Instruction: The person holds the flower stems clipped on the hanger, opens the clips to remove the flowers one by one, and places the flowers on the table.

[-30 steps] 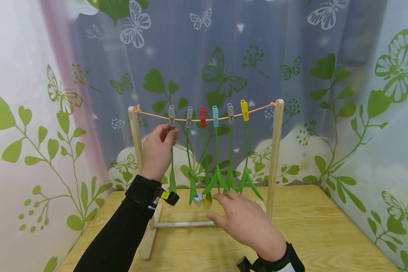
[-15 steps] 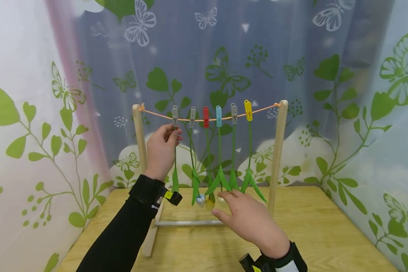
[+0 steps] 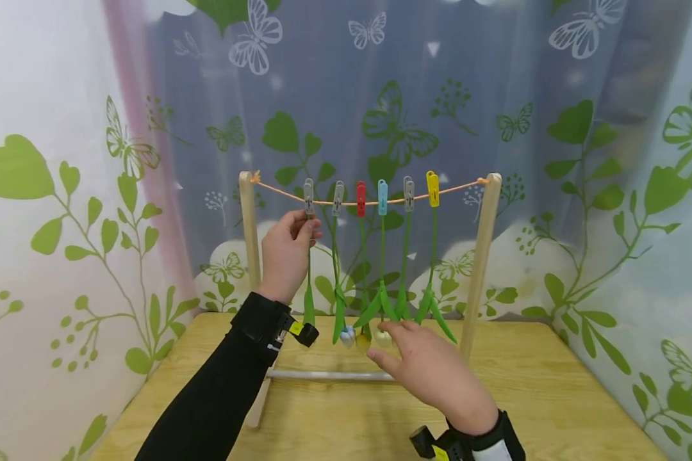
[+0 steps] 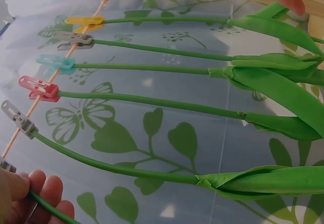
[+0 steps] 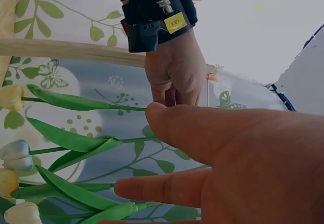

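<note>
Artificial tulips hang upside down from an orange cord (image 3: 284,193), each clipped by a clothespin. With thumb and fingers my left hand (image 3: 285,256) pinches the leftmost tulip's green stem (image 4: 48,207), just under its grey clothespin (image 3: 308,196). That tulip's yellow head (image 5: 11,97) shows in the right wrist view. My right hand (image 3: 438,371), fingers extended, is held low before the tulips, overlapping some of the flower heads. Left of its fingers show a blue tulip head (image 3: 347,337) and a yellow one; a white tulip head (image 3: 383,338) is partly behind them.
Two wooden posts (image 3: 484,256) hold the cord's ends. A pale crossbar (image 3: 331,376) joins the stand low down over the wood-grain table (image 3: 553,384). Red (image 3: 361,198), light blue (image 3: 382,197), grey and yellow (image 3: 433,189) clothespins sit along the cord. Leaf-printed curtains surround the table.
The head view has shifted, so everything sits farther right. My left hand keeps its pinch under the grey clothespin. The white tulip head, earlier hidden by my right hand, now shows.
</note>
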Demonstrator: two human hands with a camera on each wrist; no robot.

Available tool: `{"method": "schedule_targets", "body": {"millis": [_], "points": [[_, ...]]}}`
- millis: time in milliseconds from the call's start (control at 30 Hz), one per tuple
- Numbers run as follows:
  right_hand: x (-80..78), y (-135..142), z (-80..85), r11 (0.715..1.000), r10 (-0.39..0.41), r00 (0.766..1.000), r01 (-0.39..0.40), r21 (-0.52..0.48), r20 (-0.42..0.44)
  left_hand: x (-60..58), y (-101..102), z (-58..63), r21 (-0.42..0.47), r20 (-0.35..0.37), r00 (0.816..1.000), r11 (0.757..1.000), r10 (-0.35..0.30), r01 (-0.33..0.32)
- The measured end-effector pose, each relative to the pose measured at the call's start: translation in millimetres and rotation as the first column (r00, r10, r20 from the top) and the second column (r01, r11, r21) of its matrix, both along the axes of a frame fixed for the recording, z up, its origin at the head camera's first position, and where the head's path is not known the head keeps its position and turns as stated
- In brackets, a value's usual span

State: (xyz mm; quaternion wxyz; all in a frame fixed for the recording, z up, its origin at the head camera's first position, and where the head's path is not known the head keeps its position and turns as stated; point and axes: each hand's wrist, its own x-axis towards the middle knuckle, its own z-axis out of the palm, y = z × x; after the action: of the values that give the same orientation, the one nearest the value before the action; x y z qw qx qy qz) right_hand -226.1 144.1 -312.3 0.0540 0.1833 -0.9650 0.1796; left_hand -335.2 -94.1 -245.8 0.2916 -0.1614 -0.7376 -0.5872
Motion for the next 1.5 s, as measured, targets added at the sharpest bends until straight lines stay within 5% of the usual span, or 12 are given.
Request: {"method": "schedule_targets", "body": {"millis": [500, 967, 1500], "points": [[-6.1, 1, 18.7, 0.992, -0.004, 0.992, 0.020, 0.122, -0.128, -2.8, 4, -2.0, 0.020, -0.009, 1.000, 1.000, 0.003, -0.003], [3.5, -14, 69.6, 0.942, 0.115, 0.930, 0.010, 0.337, -0.349, -2.4, 5, -6.0, 0.027, 0.017, 1.000, 0.999, 0.017, -0.017], [-35.2, -20, 138.4, 0.978, 0.189, 0.957, -0.163, 0.132, -0.221, 0.9, 7, -5.3, 0.029, 0.028, 0.999, 0.999, 0.027, -0.028]]}}
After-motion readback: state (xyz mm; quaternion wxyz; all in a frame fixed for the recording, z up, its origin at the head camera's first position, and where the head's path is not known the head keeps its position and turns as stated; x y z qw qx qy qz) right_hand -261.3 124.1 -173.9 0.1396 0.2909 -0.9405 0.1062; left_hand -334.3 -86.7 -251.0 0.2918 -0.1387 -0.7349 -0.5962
